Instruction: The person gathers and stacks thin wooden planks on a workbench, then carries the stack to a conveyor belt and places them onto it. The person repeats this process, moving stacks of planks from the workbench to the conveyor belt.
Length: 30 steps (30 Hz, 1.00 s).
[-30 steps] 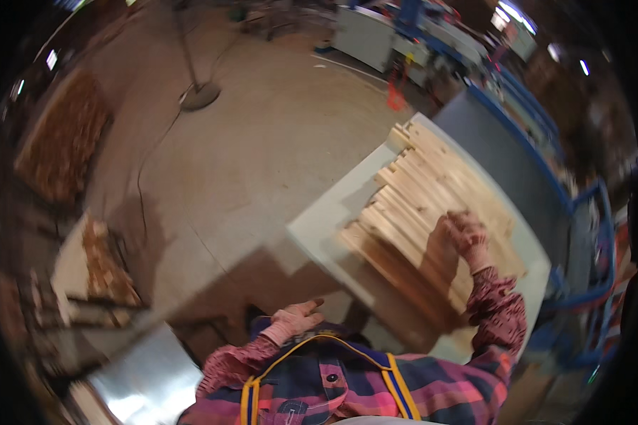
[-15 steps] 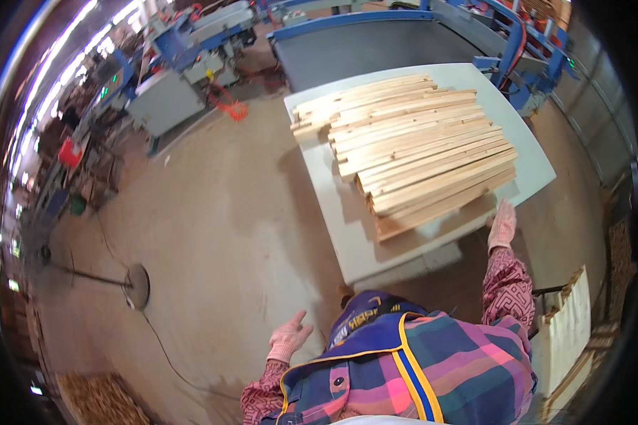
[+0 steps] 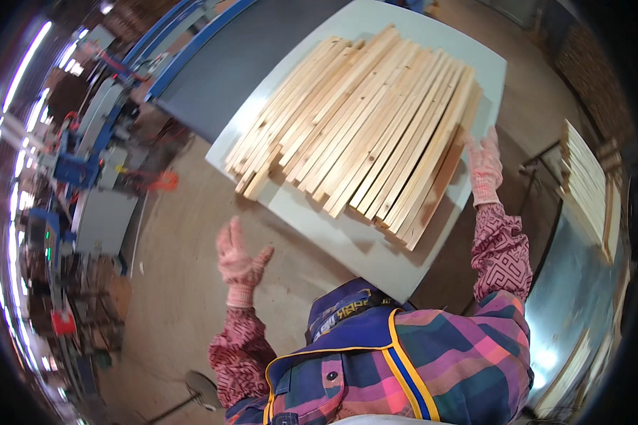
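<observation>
A wide layer of pale wooden strips point(image 3: 361, 120) lies side by side on a white tabletop point(image 3: 305, 230), their near ends uneven. My right hand point(image 3: 484, 164), in a pink knitted glove, is at the right edge of the strips, fingers stretched toward the outermost one. Whether its fingertips touch the wood I cannot tell. Out over the floor, left of the table, my left hand point(image 3: 237, 263) is raised in a matching glove. Its fingers are extended, the thumb stands apart, and nothing is in it.
Beyond the table is a dark conveyor bed point(image 3: 213, 71) with a blue frame. Blue and grey machinery point(image 3: 96, 170) stands to the left. At the right, more wooden strips point(image 3: 585, 184) rest by a shiny metal surface point(image 3: 571, 283). A round stand base point(image 3: 202, 389) sits on the floor at lower left.
My view has turned to the right and come closer to the table. The left hand has risen and moved forward. My right hand has moved up alongside the strips.
</observation>
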Each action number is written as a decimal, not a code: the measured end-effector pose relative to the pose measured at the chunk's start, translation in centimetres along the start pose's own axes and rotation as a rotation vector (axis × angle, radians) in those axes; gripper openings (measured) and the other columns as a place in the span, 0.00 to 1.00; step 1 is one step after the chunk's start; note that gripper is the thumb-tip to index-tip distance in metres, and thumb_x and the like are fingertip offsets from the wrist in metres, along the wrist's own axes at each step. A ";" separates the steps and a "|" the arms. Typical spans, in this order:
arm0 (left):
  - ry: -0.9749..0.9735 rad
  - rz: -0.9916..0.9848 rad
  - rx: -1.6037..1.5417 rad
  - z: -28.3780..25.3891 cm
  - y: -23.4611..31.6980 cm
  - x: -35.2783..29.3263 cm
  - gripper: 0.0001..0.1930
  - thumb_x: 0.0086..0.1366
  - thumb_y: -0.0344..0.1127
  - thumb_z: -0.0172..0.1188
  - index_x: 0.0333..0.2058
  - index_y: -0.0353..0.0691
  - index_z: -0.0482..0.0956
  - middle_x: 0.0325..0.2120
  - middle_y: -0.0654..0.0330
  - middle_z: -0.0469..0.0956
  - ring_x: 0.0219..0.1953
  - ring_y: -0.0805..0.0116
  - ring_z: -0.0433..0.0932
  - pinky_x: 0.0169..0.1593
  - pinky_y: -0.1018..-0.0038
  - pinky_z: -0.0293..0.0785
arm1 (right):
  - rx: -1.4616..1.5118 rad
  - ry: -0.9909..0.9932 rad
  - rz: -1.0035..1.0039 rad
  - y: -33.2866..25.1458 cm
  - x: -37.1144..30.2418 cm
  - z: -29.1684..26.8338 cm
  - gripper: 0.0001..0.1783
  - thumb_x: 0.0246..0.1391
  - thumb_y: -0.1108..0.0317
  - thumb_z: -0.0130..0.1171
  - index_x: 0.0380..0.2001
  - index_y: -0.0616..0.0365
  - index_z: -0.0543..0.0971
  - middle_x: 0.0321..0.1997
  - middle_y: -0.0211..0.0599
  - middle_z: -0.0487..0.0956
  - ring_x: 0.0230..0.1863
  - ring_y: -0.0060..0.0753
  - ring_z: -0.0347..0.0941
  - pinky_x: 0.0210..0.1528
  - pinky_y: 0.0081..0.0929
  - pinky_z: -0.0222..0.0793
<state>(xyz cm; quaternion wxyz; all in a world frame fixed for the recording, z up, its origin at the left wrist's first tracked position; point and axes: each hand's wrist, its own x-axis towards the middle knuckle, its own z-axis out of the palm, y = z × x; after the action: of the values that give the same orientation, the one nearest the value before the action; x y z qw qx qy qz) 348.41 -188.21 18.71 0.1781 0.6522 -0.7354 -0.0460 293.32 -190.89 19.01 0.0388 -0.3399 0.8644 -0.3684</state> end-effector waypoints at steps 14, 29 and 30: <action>-0.482 0.587 0.181 2.5 8.7 19.7 0.67 0.38 0.73 0.68 0.71 0.48 0.45 0.70 0.46 0.42 0.73 0.48 0.36 0.73 0.55 0.30 | -0.550 -0.321 0.370 -12.4 -2.7 -3.6 0.67 0.40 0.19 0.54 0.73 0.45 0.41 0.73 0.54 0.53 0.72 0.54 0.55 0.67 0.54 0.56; -0.405 0.697 -0.020 3.7 8.4 19.9 0.58 0.40 0.70 0.68 0.66 0.46 0.57 0.66 0.49 0.52 0.72 0.54 0.44 0.73 0.50 0.32 | -0.542 -0.176 0.598 -11.6 -1.5 -2.0 0.57 0.44 0.39 0.67 0.70 0.49 0.50 0.65 0.57 0.66 0.65 0.61 0.64 0.63 0.57 0.61; -0.383 0.706 -0.054 3.6 8.2 20.0 0.56 0.41 0.71 0.68 0.65 0.45 0.58 0.65 0.43 0.54 0.72 0.51 0.44 0.73 0.51 0.31 | -0.505 -0.186 0.631 -13.1 -1.2 -2.1 0.57 0.44 0.40 0.67 0.70 0.50 0.50 0.65 0.57 0.66 0.65 0.62 0.64 0.63 0.58 0.61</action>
<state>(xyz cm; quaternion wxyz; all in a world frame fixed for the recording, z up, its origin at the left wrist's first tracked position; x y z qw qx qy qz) 337.85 -207.16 21.88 0.0598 0.3340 -0.9327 -0.1223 300.90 -195.36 29.00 0.1433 -0.0891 0.9822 -0.0824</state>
